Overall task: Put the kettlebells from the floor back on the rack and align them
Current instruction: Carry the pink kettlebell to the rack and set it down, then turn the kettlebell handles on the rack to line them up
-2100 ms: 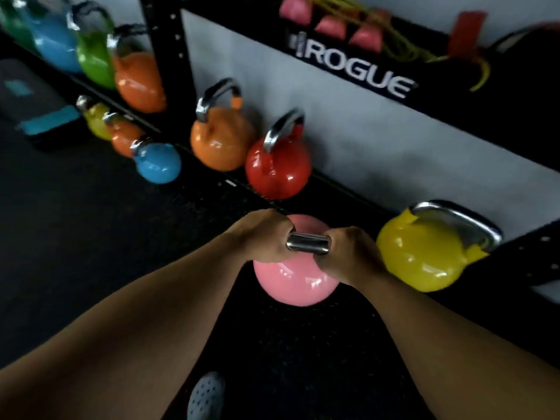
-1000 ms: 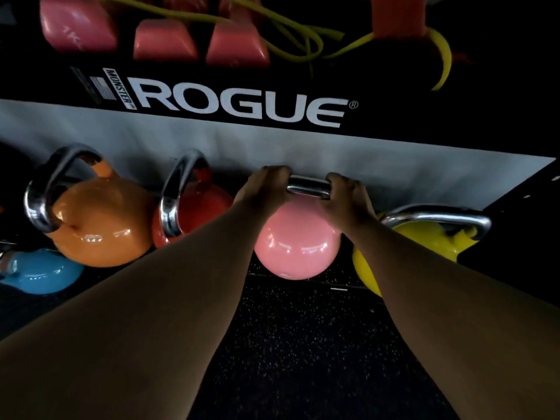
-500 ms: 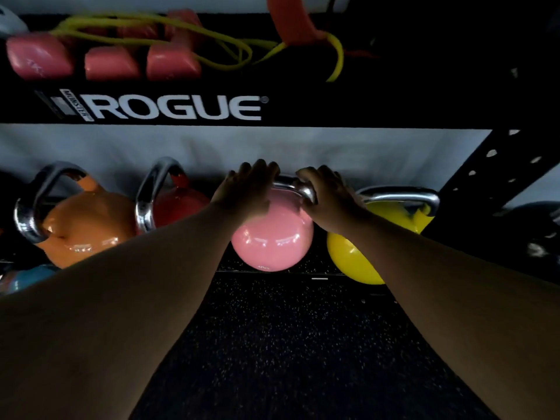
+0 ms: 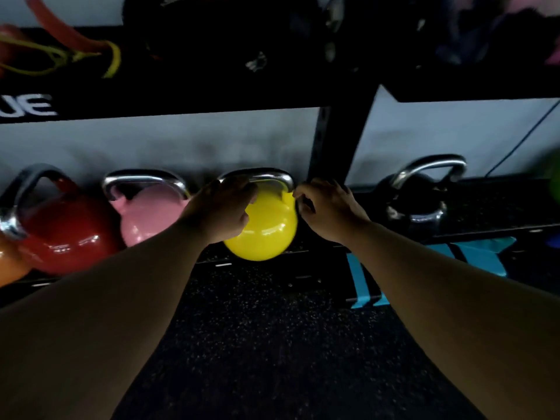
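Observation:
A yellow kettlebell (image 4: 266, 228) with a steel handle stands on the rack's low shelf (image 4: 315, 253), just left of the black upright (image 4: 333, 140). My left hand (image 4: 222, 209) is closed over the left part of its handle and top. My right hand (image 4: 328, 207) has its fingers curled against the handle's right corner. To the left, a pink kettlebell (image 4: 148, 219) stands upright on the shelf with nobody holding it. Beside that is a red kettlebell (image 4: 66, 231). A sliver of an orange kettlebell (image 4: 9, 265) shows at the frame's left edge.
A black kettlebell (image 4: 421, 204) sits on the shelf right of the upright. A dark box with blue tape (image 4: 363, 286) lies on the floor below it. Resistance bands (image 4: 60, 56) hang on the upper shelf. Speckled rubber floor (image 4: 272, 344) lies in front.
Both hands have let go of the pink kettlebell, which now rests on the shelf, and have moved right onto the yellow kettlebell. The view has shifted right.

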Motion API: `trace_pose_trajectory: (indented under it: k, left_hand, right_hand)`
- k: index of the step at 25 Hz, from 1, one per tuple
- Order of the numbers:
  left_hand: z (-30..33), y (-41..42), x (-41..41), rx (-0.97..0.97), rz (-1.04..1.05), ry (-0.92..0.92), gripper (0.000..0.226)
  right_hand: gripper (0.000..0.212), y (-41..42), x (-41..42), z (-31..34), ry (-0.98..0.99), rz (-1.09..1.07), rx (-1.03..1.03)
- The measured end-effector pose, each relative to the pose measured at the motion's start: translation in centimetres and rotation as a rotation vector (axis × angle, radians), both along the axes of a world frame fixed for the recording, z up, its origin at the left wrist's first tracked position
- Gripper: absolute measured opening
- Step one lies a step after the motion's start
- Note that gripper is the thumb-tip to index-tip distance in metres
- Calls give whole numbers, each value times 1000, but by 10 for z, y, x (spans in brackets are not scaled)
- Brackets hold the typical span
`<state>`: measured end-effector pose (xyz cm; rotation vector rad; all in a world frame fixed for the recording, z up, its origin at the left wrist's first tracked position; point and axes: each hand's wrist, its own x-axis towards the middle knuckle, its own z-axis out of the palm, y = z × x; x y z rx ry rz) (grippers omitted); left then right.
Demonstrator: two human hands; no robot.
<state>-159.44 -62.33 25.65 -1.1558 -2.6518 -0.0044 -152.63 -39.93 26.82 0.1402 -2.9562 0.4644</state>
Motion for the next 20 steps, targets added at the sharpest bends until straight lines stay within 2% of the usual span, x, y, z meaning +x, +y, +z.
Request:
trace_pose_trajectory:
  k: [7,10,14,16,18,20]
  left_hand:
    - [10,154,29,-21,-42,-126,21]
    - [-7,204,40,-50,13,-161,24]
    - [-29,268,27,-107,-63,-252,27]
    - [-30,297,8,-55,-77,-258,35]
    - [-25,331,-16,96,-33,-259,38]
    - [-24,363,-33,265,63,-352,40]
  right_hand:
    - [27,154,55,7,-40,-49,6]
    - [25,200,61,-7,-41,-107,22]
    - [25,257,42,-24,-62,-244,12]
    - [26,281,24,-25,8,-298,40]
    - [29,307,-1,-24,72,-348,60]
    - [38,327,-23,-28,32,-419,44]
